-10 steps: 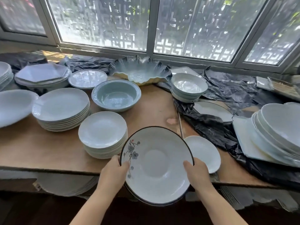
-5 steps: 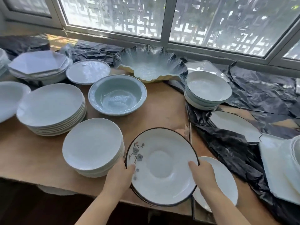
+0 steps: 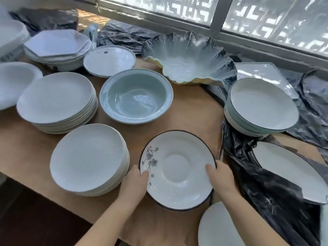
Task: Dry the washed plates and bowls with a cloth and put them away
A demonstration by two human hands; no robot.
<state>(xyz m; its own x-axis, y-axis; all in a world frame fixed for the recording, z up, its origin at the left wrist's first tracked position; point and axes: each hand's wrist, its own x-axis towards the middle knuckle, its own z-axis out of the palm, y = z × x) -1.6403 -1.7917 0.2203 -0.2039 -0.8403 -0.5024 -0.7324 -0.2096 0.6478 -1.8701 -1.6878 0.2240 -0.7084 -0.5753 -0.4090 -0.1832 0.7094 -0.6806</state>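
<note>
A white plate with a dark rim and a painted flower sprig [image 3: 178, 169] is low over the brown table [image 3: 32, 148], near its front edge. My left hand [image 3: 134, 183] grips its left rim, thumb on the inner face. My right hand [image 3: 221, 176] grips the right rim the same way. A stack of small white plates [image 3: 88, 158] stands just left of it. A pale blue bowl [image 3: 135, 96] sits behind it. No cloth shows in either hand.
A taller stack of white plates [image 3: 56, 102] and octagonal plates [image 3: 56, 45] stand at the left. A wavy glass bowl [image 3: 188, 57] is at the back. Stacked dark-rimmed bowls [image 3: 260, 105] and an oval dish [image 3: 291, 169] lie on black plastic sheeting [image 3: 266, 192] at the right. A white plate [image 3: 218, 226] lies front right.
Both hands have carried the flower plate forward over the table, from off its front edge to beside the small plate stack. The view has moved closer and lower.
</note>
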